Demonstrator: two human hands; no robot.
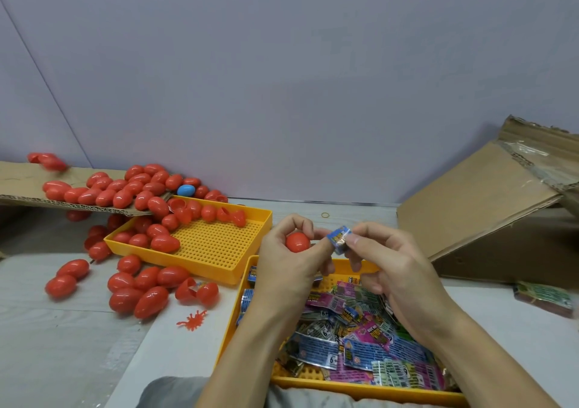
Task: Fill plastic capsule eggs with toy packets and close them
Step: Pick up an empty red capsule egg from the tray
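My left hand (289, 262) grips a red capsule egg (297, 242) in its curled fingers, above the near yellow tray (360, 389). My right hand (387, 260) pinches a folded blue toy packet (339, 239) right beside the egg; my left thumb touches the packet too. That tray holds several toy packets (369, 338) in blue, pink and green. Several shut red eggs (147, 285) lie on the floor to the left. An opened red egg (195, 291) lies among them.
A second yellow tray (219, 244) with several red eggs sits behind left. A cardboard flap (18, 185) carries more red eggs and one blue egg (186, 190). A cardboard box (501, 219) stands at the right, a packet bundle (543, 296) beside it. A red toy bug (192, 320) lies on the floor.
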